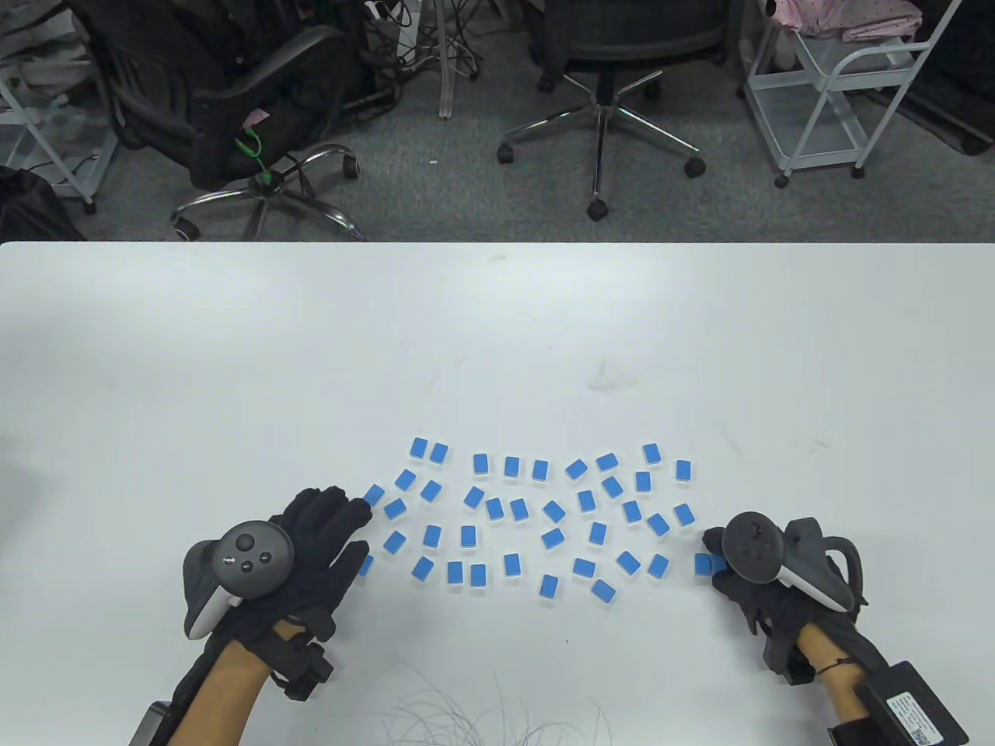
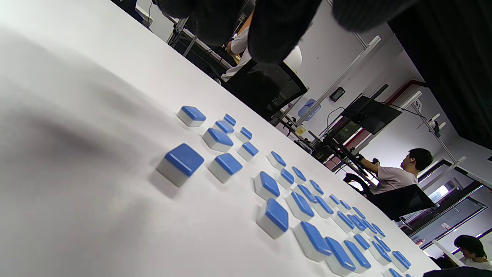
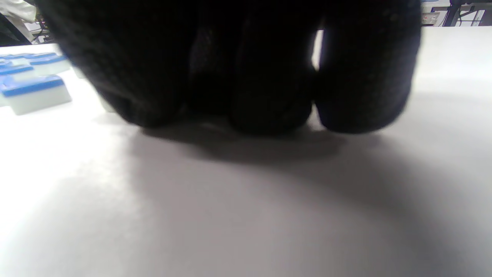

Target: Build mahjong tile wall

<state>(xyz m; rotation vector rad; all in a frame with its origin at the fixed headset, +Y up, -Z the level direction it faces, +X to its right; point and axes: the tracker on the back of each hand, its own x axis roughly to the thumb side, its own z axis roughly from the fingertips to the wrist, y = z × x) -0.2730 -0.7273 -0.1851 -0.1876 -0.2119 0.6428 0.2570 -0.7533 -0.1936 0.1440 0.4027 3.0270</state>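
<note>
Several blue-backed mahjong tiles (image 1: pixel 544 513) lie scattered face down, flat and single, across the near middle of the white table (image 1: pixel 497 334). My left hand (image 1: pixel 350 532) lies at the left end of the scatter, its fingers straight. Its fingertips (image 2: pixel 276 34) reach a tile (image 1: pixel 374 495), and its thumb lies beside another tile (image 1: pixel 365 565). At the right end, my right hand (image 1: pixel 717 561) has its fingers (image 3: pixel 269 77) curled down onto the table around the outermost tile (image 1: pixel 704 564), which they half cover. The right wrist view shows other tiles (image 3: pixel 34 92) off to the left.
Thin wires (image 1: pixel 466 715) lie at the near table edge between my arms. Beyond the far edge stand office chairs (image 1: pixel 606 93) and a white cart (image 1: pixel 832 93). Seated people (image 2: pixel 396 173) show in the left wrist view's background.
</note>
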